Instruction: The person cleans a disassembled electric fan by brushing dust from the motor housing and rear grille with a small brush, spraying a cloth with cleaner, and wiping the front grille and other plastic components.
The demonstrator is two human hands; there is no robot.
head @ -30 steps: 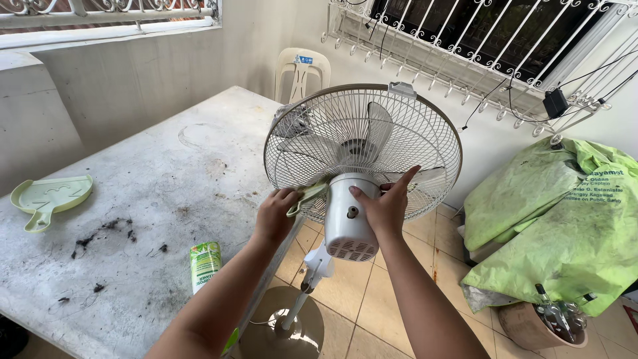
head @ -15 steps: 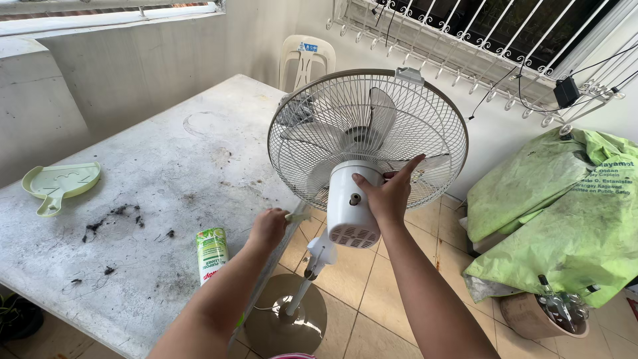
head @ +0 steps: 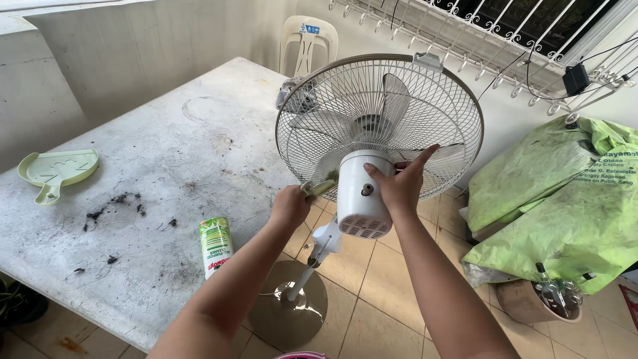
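White plastic housing of the fan motor (head: 362,196) was gripped from the right side by the right hand (head: 397,187), fingers spread wide and one fingertip laid against the wire fan cage (head: 380,123). A pale green cloth (head: 319,187) was pinched tight in the left hand (head: 290,206), just left of the motor and touching the lower rear of the cage. Half a second earlier that hand had been lower, below the cage near the fan's neck; it had since been raised back to the wires, so the wiping of the cage was judged to be going on in repeated strokes. The fan was stood on the tiled floor on its round base (head: 288,306), beside the grey table (head: 166,159). Left of the fan, a green cleaner can (head: 216,246) was lying on the table edge, with dark dust clumps (head: 113,206) and a green dustpan (head: 56,169) farther left.
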